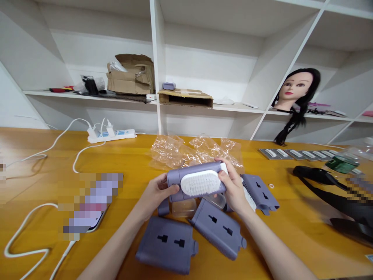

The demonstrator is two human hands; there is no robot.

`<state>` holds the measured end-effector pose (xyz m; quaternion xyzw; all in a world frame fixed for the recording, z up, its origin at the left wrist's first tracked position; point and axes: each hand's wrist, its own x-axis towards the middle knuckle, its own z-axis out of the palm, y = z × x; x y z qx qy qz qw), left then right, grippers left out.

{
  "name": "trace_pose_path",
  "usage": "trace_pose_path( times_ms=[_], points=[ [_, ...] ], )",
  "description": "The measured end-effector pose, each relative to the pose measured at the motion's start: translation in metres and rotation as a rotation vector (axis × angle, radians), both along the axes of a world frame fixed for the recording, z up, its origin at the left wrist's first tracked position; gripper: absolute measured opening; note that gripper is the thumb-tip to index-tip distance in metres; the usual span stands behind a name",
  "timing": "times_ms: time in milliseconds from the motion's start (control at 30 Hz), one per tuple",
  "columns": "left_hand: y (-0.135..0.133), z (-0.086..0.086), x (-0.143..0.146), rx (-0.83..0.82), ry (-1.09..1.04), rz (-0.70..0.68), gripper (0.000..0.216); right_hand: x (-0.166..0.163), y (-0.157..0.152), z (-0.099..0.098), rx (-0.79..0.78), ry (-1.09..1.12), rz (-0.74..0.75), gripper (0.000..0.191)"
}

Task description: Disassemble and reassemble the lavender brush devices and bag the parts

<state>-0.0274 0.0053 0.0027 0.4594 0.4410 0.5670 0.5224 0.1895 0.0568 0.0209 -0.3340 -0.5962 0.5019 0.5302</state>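
**A:** What have you got in your hands?

**B:** You're holding a purple brush unit [196, 181] just above the yellow table [291, 217], bristle pad facing you. Your left hand [155, 193] is closed on its left end, thumb lying along the front. Your right hand [234, 188] grips the right end, thumb pressed beside the white bristles [200, 182] and fingers curled over the top.

**A:** And what lies around the brush unit?

**B:** Directly below it sit two clear plastic containers [184, 207], partly hidden by your hands. Below those lie two purple slotted covers: one [165, 245] nearest you and to the left, the other [219, 228] tilted, just to its right. A third slotted cover [260, 192] rests just right of the brush unit, behind your right wrist. A small purple strip [163, 207] lies under your left hand.

**A:** Anything farther off?

**B:** Just behind the brush unit, crumpled clear plastic bags [186, 151] lie on the table. Well to its left are a white power strip [112, 135] with chargers plugged in and a phone [93, 206], blurred out. Well to its right, a row of grey packets [300, 154] and black straps [329, 190]. On the shelf beyond sits a mannequin head [297, 89] with black hair, and farther left a cardboard box [131, 74].
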Motion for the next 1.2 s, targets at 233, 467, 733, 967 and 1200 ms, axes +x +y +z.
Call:
trace_pose_path(
  times_ms=[233, 467, 733, 967, 1200],
  points=[
    [0.002, -0.003, -0.003, -0.012, 0.086, -0.052, 0.028, -0.001, 0.003, -0.004, 0.004, 0.075, 0.009, 0.04],
    [0.005, -0.014, -0.005, 0.143, -0.004, -0.079, 0.031, 0.0, 0.002, -0.001, 0.019, 0.131, 0.064, 0.038],
    [0.01, -0.026, -0.004, 0.176, -0.072, -0.055, 0.039, 0.0, 0.001, -0.001, 0.014, 0.134, 0.074, 0.038],
    [0.01, -0.026, 0.002, 0.184, -0.073, -0.016, 0.039, -0.002, 0.003, -0.003, -0.032, 0.163, 0.071, 0.039],
    [0.01, -0.018, 0.011, 0.116, 0.043, 0.13, 0.033, -0.007, 0.007, -0.008, -0.04, 0.134, 0.053, 0.041]
  ],
)
